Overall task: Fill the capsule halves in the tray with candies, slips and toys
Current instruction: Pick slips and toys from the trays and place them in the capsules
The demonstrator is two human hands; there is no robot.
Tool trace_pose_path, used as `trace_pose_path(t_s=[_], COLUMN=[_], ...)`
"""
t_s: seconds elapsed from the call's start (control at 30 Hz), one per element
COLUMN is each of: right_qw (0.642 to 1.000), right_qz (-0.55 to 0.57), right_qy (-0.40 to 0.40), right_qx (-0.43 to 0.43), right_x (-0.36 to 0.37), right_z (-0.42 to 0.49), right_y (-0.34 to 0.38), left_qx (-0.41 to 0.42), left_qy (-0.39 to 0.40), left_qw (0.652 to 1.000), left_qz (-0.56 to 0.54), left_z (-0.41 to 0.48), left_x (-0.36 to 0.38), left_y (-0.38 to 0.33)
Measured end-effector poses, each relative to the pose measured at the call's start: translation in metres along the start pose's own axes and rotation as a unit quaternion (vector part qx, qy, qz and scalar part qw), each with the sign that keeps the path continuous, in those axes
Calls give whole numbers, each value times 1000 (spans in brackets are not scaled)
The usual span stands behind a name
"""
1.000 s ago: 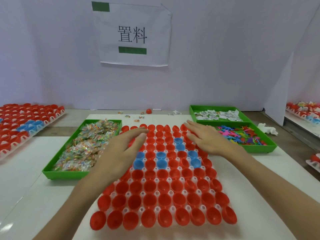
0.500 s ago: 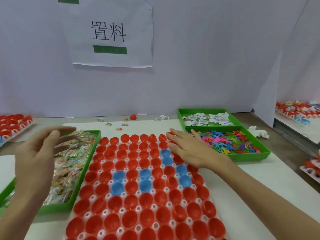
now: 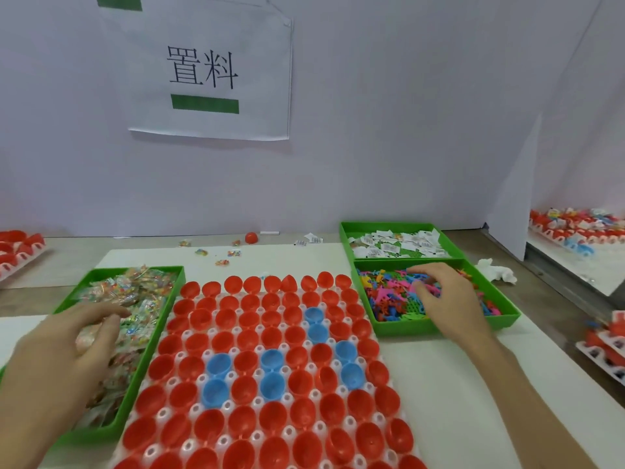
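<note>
Nearest the viewer, the white tray [image 3: 257, 400] lies flat on the table, its rows packed with open capsule halves [image 3: 274, 414], mostly red with a few blue ones [image 3: 216, 390] in the middle. None shows any filling yet. The halves look like thin, hard, glossy plastic: light, and probably easy to tip or pop out of their seats, so items are best dropped in from above rather than pressed down.

To the left, the left hand [image 3: 77, 346] sits over the candies [image 3: 142, 299] in the green bin [image 3: 156, 343] touching the tray's side. Its fingers curl down into the pile with the thumb stretched above them, but whether they actually pinch a packet cannot be told. The packets are small, crinkly and slick, likely to slide apart, so a pinch at a wrapper edge should hold best.

To the right, the right hand [image 3: 446, 299] reaches into the toy bin [image 3: 439, 328], fingers bent and spread with the tips among the coloured toys [image 3: 389, 296]. A grip cannot be confirmed. The toys seem stiff, light and prone to tangle.

Behind it, the slips [image 3: 395, 243] lie in a second green bin [image 3: 343, 238]. They are thin paper, easily bent, and best lifted by an edge.
</note>
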State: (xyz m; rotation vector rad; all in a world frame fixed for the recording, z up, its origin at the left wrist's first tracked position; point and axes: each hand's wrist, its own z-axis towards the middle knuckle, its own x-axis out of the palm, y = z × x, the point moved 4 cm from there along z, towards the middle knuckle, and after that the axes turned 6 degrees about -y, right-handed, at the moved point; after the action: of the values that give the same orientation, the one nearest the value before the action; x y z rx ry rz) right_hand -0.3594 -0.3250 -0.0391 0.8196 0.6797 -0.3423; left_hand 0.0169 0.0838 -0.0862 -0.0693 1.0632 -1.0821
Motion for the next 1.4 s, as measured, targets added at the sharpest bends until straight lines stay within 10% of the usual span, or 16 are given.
trace_pose_path(t_s=[0.23,1.4], right_qw=[985,988], right_qz=[-19,-103], right_qy=[159,109], right_qx=[-65,-34], right_x=[20,28], right_z=[-10,-10], right_y=[18,20], left_qx=[-26,-105], left_qy=[71,48], left_qw=[997,993], left_qz=[29,8], left_z=[-5,-6], left_x=[-16,-24], left_y=[-63,-81])
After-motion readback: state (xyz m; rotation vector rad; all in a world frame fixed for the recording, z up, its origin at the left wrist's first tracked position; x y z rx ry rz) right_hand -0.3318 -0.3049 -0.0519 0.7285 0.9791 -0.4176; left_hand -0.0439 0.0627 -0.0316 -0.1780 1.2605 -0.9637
